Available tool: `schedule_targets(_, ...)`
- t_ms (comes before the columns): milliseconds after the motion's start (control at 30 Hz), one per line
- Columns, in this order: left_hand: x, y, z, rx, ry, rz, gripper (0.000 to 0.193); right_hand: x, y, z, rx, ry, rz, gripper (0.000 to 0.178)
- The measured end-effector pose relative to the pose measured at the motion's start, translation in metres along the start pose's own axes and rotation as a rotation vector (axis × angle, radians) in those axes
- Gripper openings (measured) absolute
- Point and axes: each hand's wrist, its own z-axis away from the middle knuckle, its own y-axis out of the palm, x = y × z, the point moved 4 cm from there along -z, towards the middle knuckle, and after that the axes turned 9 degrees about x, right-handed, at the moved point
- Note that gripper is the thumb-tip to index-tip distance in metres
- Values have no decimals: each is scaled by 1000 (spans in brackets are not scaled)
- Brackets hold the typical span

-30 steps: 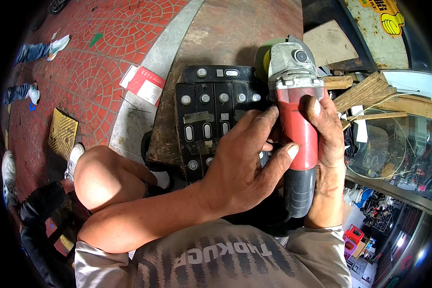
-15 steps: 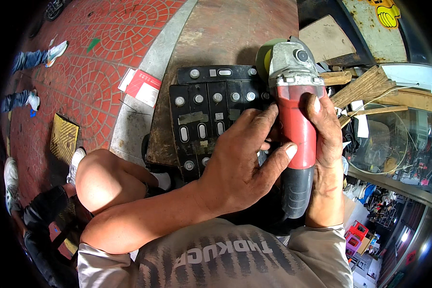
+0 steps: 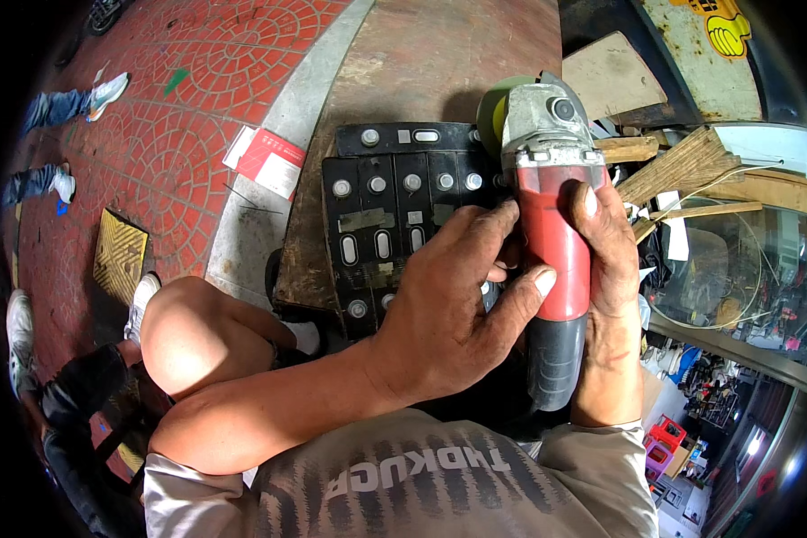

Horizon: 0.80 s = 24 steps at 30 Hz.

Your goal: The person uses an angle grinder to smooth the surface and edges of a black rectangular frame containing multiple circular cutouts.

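Head view: I see the red angle grinder [image 3: 556,240] right of centre, the right hand [image 3: 613,247] wrapped round it; the left hand's [image 3: 446,305] thumb and fingers grip its side, presumably for steadiness; a black studded slab [image 3: 394,199] lies mid-frame, partly hidden.

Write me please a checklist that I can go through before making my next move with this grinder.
1. Right grip secure on the angle grinder: ok, thumb lies over the red body.
2. Left grip secure: cannot tell; its thumb reaches the red body, other fingers are partly hidden.
3. Grips covered: not ok, both are bare.
4. Disc apart from the black studded block: cannot tell, they meet in this view.
5. Disc stopped: cannot tell.
6. Sleeves away from the disc: ok.
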Motion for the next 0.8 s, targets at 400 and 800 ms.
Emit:
schedule_targets(400,2,2,0,-18,17,-36,57,-2,-5,1,-64,-5,60,81)
schedule_targets(800,0,1,-1,-22,23,-18,58,0,2,-2,-39,-16,-21,87)
